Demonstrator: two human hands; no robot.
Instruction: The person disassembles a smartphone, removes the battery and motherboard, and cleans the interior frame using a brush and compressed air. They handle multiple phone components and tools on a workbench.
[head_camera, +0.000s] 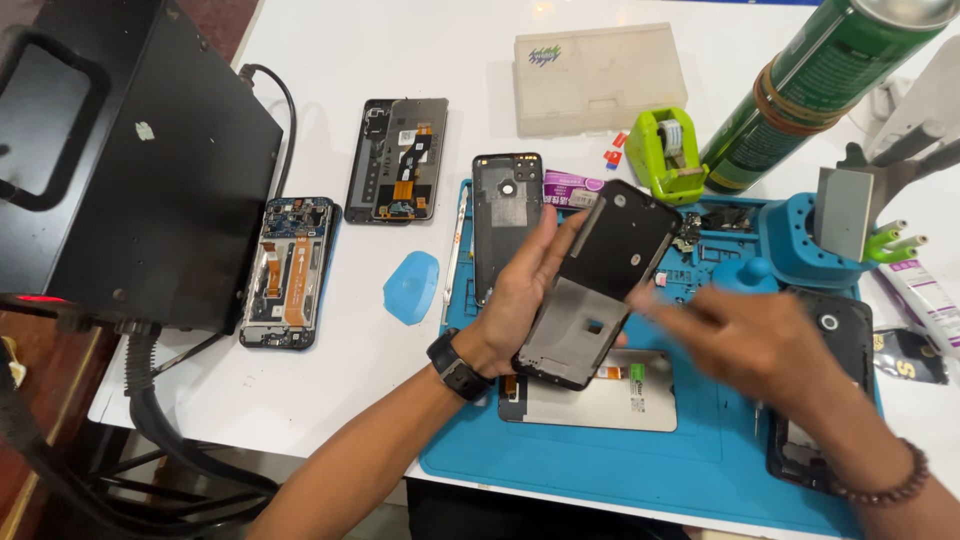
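My left hand (520, 300) is closed around a dark phone frame (598, 290), thumb on the near edge, fingers wrapped behind it. The frame sits tilted up off the blue mat (700, 450); its long axis runs from the palm up and away to the right, toward the green tape dispenser (665, 155).

My right hand (745, 335) is motion-blurred, just right of the frame's lower half. Fingertips point left at the frame's right edge, close to it, but I can't tell if they touch. I also can't tell how far open this hand is or whether it holds anything small.

So the left hand has the frame and the right is nearest the free long edge.

Directly below the held frame, a screen panel (600, 400) lies flat on the mat. Past the left fingertips lies a grey back cover (505, 215). Left of the left wrist: blue pick (412, 285) and an opened phone (290, 270).
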